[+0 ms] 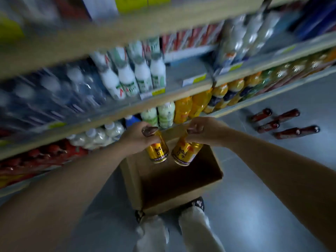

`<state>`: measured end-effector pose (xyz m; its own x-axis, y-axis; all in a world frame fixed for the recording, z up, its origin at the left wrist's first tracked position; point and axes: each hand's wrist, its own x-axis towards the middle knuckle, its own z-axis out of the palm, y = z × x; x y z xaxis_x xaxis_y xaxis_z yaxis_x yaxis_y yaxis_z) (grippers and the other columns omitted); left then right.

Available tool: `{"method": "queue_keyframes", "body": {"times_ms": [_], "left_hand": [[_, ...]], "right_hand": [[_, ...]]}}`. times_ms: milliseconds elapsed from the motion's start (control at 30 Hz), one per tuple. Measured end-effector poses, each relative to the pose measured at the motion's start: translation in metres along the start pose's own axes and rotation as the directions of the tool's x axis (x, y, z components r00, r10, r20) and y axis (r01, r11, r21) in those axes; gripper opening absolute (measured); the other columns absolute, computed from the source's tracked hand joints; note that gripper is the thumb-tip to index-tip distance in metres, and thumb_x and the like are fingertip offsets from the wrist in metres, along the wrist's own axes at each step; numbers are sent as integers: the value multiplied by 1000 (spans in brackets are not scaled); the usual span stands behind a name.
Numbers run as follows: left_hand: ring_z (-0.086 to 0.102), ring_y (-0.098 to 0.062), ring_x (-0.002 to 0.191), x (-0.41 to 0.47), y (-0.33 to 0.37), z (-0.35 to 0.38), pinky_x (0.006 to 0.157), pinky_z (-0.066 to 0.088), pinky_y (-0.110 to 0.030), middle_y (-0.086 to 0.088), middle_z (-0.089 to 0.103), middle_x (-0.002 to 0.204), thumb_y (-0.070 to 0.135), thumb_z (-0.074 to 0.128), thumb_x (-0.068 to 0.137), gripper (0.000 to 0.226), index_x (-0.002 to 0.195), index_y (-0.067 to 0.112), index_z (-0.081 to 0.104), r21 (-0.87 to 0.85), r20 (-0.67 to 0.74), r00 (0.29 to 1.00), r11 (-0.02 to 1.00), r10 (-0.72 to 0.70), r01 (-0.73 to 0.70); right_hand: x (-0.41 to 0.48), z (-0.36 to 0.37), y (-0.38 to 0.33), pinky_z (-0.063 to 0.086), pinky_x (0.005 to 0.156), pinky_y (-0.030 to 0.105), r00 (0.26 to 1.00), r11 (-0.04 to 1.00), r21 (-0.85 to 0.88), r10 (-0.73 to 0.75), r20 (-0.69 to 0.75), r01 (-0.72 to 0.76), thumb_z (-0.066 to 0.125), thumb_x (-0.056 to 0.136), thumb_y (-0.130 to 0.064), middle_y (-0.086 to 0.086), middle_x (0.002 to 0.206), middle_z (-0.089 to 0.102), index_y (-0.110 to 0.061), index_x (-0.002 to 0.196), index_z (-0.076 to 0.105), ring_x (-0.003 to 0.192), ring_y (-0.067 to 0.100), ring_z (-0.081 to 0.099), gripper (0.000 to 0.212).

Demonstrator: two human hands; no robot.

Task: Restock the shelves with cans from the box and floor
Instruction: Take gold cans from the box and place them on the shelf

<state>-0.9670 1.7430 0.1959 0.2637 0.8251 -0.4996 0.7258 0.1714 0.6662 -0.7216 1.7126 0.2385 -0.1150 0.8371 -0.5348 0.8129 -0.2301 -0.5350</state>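
Note:
My left hand point(136, 136) grips a yellow can point(157, 151) by its upper part, the can hanging base toward me. My right hand point(205, 130) holds a second yellow can point(183, 153) the same way, tilted slightly left. Both cans hang side by side, close together, above an open cardboard box point(131, 182) on the floor; its visible inside is dark and shows no cans. The shelves point(112, 111) rise just beyond my hands, blurred by motion.
The shelves hold white milk bottles point(134, 73), clear water bottles, orange juice bottles point(183, 108) and red packs low on the left. Several dark brown bottles point(283, 124) lie on the grey floor at the right. My feet stand at the box's near edge.

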Motion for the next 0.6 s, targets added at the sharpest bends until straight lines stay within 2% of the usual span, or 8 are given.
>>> {"method": "queue_keyframes", "body": {"times_ms": [67, 167, 233, 300, 400, 500, 600], "left_hand": [[58, -14, 80, -18, 44, -45, 67, 46, -26, 7, 60, 83, 38, 75, 68, 28, 89, 30, 58, -46, -24, 999, 999, 25, -27], [53, -15, 84, -45, 101, -110, 66, 42, -24, 9, 52, 88, 34, 65, 83, 21, 100, 27, 54, -14, -9, 998, 998, 66, -66], [56, -18, 93, -64, 132, -147, 69, 44, -28, 3, 58, 96, 40, 66, 79, 22, 97, 27, 60, 26, -25, 990, 990, 140, -140], [58, -17, 89, -87, 163, -182, 71, 47, -28, 2, 61, 93, 49, 64, 71, 24, 89, 33, 61, 87, -40, 975, 973, 218, -214], [57, -13, 90, -121, 203, -220, 77, 48, -29, 8, 60, 95, 51, 63, 71, 31, 97, 35, 60, 137, -33, 950, 943, 311, -304], [58, -17, 98, -150, 244, -253, 81, 49, -31, 4, 59, 101, 49, 66, 69, 38, 102, 32, 61, 144, -68, 903, 899, 425, -412], [58, -17, 97, -176, 287, -285, 79, 49, -31, 0, 60, 109, 51, 69, 65, 44, 103, 30, 62, 216, -110, 846, 843, 522, -493]], "right_hand": [[-23, -46, -37, 43, 70, 27, 995, 1000, 4, -17, -94, 17, 73, 71, -50, -11, 74, 55, -29, 95, 64, 82, 17, 59, 33], [-58, -114, -92, 47, 74, 29, 979, 997, 6, -78, -186, 81, 73, 73, -49, -11, 77, 57, -27, 96, 64, 82, 19, 60, 33], [-82, -151, -126, 50, 78, 32, 958, 992, -14, -124, -258, 125, 72, 73, -51, -5, 85, 61, -29, 96, 63, 85, 19, 61, 33], [-106, -184, -158, 51, 74, 33, 922, 981, -38, -194, -335, 192, 72, 72, -52, -2, 90, 62, -32, 92, 61, 84, 19, 61, 30], [-144, -223, -202, 47, 65, 30, 880, 966, -99, -259, -397, 240, 69, 74, -52, -4, 90, 61, -32, 95, 59, 79, 16, 58, 30], [-177, -254, -239, 49, 65, 33, 810, 947, -167, -321, -491, 274, 67, 73, -54, -2, 88, 63, -30, 94, 59, 80, 20, 61, 33], [-204, -282, -268, 52, 70, 37, 737, 929, -188, -369, -567, 320, 66, 70, -51, -2, 85, 65, -30, 92, 61, 81, 22, 63, 32]]}}
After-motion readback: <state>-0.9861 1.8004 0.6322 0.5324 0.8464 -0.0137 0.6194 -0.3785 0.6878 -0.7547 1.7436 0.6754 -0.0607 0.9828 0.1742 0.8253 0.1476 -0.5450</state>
